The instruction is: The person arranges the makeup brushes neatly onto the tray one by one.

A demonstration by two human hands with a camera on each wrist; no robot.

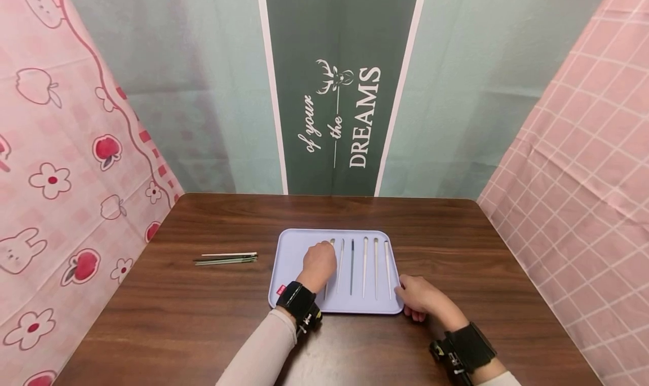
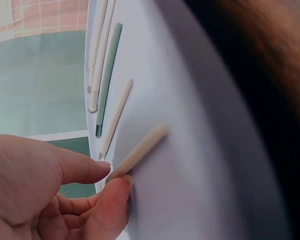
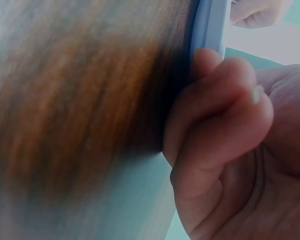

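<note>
A lavender tray (image 1: 304,240) lies on the wooden table with several slim makeup brushes side by side on it. My left hand (image 1: 319,265) is over the tray, pinching the leftmost pale makeup brush (image 2: 142,150) between thumb and finger near its head. Right of it lie another pale brush (image 2: 119,112), a green brush (image 1: 352,267) and several more pale ones (image 1: 364,267). At the tray's near right corner my right hand (image 1: 418,296) grips the rim, its fingers curled in the right wrist view against the tray edge (image 3: 215,30).
Left of the tray, a small bunch of green, dark and pale brushes (image 1: 226,258) lies on the table (image 1: 152,318). A red label (image 1: 281,289) sits at the tray's near left corner. Printed cloths hang behind and on both sides.
</note>
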